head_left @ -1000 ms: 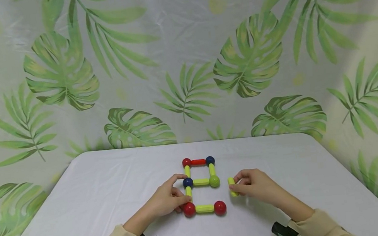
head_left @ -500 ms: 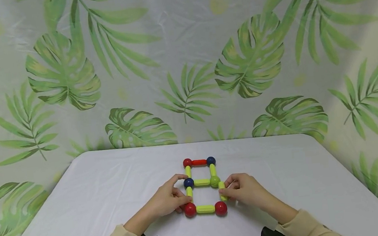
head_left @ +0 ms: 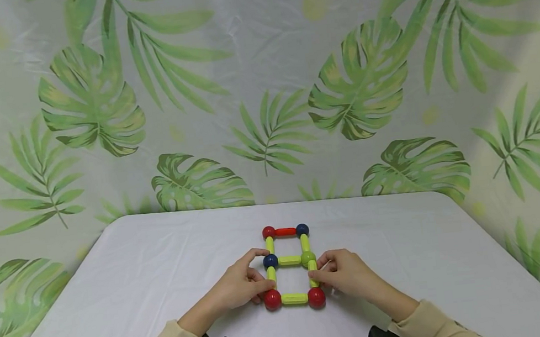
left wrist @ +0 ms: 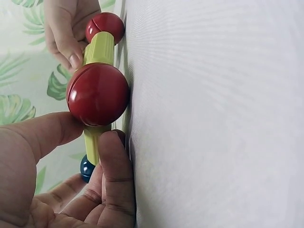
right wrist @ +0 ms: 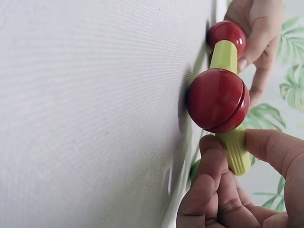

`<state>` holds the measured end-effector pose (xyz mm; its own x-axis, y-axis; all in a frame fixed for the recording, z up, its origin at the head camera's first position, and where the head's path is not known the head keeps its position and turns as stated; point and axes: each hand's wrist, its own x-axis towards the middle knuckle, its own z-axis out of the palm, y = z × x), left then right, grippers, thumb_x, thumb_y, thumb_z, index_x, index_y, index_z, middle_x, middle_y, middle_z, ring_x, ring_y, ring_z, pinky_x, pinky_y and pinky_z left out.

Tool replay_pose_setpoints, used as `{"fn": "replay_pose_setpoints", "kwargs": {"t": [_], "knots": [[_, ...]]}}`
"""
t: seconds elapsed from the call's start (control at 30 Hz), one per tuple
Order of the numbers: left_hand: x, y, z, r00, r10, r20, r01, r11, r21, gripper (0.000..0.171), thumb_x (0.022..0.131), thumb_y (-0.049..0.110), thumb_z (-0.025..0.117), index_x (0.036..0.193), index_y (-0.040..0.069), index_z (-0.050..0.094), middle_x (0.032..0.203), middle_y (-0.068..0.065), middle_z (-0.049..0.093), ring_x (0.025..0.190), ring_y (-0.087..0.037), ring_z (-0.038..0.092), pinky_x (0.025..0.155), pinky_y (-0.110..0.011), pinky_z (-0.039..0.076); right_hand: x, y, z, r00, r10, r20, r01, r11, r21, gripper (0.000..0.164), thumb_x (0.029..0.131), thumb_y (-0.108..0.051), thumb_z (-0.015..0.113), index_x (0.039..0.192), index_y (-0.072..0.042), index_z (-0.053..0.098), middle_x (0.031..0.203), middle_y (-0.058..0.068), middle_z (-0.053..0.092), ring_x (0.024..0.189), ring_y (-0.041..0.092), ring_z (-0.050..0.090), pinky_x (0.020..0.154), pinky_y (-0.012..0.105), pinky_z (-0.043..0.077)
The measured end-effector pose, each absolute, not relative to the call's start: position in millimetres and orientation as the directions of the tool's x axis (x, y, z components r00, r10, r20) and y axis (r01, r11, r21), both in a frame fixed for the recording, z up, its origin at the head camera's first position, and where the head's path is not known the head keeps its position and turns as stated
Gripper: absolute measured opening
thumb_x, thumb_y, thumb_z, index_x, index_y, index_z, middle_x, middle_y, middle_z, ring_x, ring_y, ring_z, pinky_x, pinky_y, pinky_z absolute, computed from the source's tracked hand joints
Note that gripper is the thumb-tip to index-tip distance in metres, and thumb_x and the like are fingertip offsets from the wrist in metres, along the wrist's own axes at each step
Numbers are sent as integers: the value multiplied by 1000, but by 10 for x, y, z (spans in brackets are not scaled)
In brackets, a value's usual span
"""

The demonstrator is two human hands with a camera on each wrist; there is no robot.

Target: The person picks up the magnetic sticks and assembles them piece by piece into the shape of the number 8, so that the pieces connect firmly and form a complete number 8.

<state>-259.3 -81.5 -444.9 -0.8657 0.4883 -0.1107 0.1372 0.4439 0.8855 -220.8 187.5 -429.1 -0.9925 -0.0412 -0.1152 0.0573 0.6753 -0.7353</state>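
On the table, magnetic balls and rods form two stacked squares. My left hand grips the left yellow-green magnetic rod, its index finger touching the blue ball and its thumb near the front-left red ball. My right hand pinches another yellow-green magnetic rod on the right side, between the green ball and the front-right red ball. In the right wrist view, this rod meets the red ball, while its far end looks raised above the green ball.
A front yellow-green rod and a middle one are crossbars. A red rod joins a small red ball and dark blue ball at the back. The white table meets a leaf-patterned curtain.
My right hand has brought its rod leftward from beside the structure to the gap between the green ball and the front-right red ball. The left hand has stayed in place.
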Motion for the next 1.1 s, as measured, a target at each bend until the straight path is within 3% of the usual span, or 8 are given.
{"fn": "replay_pose_setpoints", "kwargs": {"t": [1.1], "knots": [[-2614, -809, -4460, -859, 501, -106, 154, 450, 880, 69, 96, 22, 82, 155, 16, 46, 85, 0, 73, 65, -15, 66, 67, -30, 56, -2273, 1903, -4371, -988, -68, -142, 57, 687, -724, 24, 95, -31, 82, 96, -8, 74, 67, -2, 65, 63, 12, 57, 60, 26, 47]]}}
